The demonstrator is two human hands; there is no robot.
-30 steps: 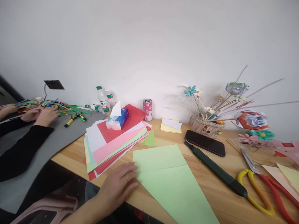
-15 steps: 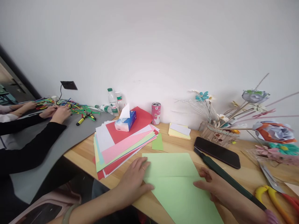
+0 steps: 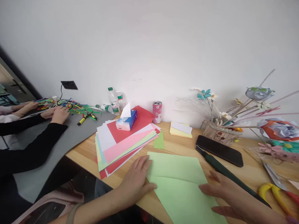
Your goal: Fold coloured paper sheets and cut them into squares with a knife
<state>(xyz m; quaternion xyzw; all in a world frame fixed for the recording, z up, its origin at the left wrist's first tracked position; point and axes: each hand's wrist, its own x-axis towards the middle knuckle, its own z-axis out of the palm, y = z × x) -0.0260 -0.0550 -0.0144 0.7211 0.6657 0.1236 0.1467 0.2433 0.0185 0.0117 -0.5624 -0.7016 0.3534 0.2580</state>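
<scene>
A light green sheet of paper (image 3: 179,189) with a crosswise crease lies on the wooden table in front of me. At its left edge rests my left hand (image 3: 137,177), fingers stretched out and thumb apart, touching the paper. My right hand (image 3: 220,193) is at the sheet's right edge with its fingers spread; the thumb lies over the paper. Just beyond the right hand is a dark green craft knife (image 3: 224,169), beside a black phone (image 3: 219,150). A small bright green paper piece (image 3: 159,141) lies past the sheet's far edge.
Coloured paper (image 3: 126,152) is stacked at left under a tissue box (image 3: 127,120). Behind stand a pink can (image 3: 157,112) and water bottles (image 3: 113,101). At right are a flower basket (image 3: 213,132) and scissors (image 3: 275,189). Co-workers' hands (image 3: 60,115) handle coloured strips on the grey table.
The green sheet has turned slightly and shifted a little right. My right hand has moved right and its fingers have spread; my left hand stays at the left edge.
</scene>
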